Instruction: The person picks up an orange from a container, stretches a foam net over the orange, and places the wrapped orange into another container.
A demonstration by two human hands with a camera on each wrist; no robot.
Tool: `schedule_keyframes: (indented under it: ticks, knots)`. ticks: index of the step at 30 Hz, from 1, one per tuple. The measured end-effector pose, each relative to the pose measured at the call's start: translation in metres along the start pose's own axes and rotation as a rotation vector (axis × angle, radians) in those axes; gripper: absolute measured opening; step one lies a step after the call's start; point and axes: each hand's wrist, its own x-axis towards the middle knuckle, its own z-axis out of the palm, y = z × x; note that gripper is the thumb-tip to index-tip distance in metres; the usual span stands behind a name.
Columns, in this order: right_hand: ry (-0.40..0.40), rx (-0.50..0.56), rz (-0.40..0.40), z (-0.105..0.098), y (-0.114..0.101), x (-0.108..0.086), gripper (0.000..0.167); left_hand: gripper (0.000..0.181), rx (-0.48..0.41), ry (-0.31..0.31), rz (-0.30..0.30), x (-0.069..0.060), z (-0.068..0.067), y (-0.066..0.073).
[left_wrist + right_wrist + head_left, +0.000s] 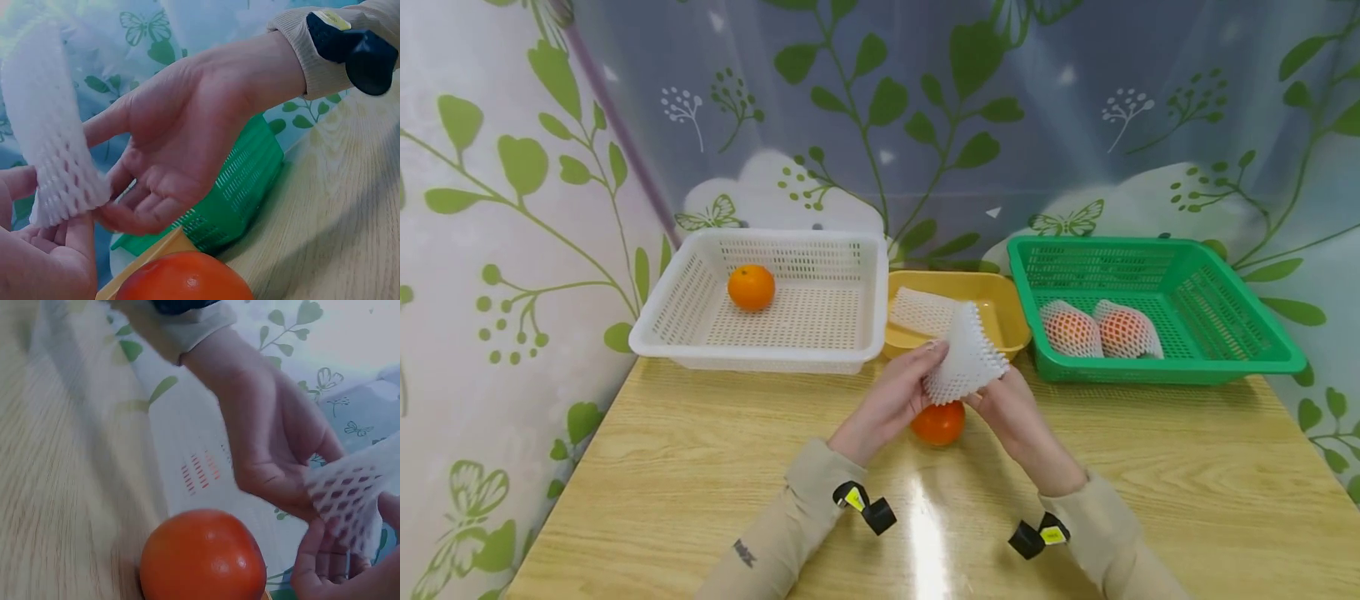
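Two hands share a foam sleeve over an orange-red fruit at the centre of the frame.
The left hand (891, 396) and right hand (1013, 417) both pinch the white foam sleeve (961, 358) near its lower edge, apparently to steady the limp mesh and spread its mouth; the orange-red fruit (938, 425) sits just below on the worktop (700, 467), seemingly placed for easy reach. At left, a white basket (767, 364) holds an orange (751, 287); at centre, a yellow tub (1003, 308) contains more foam netting (917, 310); at right, a green basket (1217, 325) carries two net-wrapped fruits (1071, 329).
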Motion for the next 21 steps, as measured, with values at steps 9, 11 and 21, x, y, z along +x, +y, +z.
schedule_keyframes:
  ticks: [9, 11, 21]
  knots:
    - [-0.058, 0.236, 0.047, -0.006, 0.0, 0.001, 0.031, 0.044, -0.046, 0.028, -0.023, -0.002, -0.005, -0.004]
    - [-0.063, 0.275, 0.036, -0.008, 0.002, 0.0, 0.033, 0.045, -0.067, 0.027, -0.028, -0.002, -0.006, -0.004]
    - [0.046, 0.331, 0.033, -0.011, 0.015, -0.001, 0.036, 0.046, -0.142, 0.081, -0.1, -0.01, -0.014, -0.009]
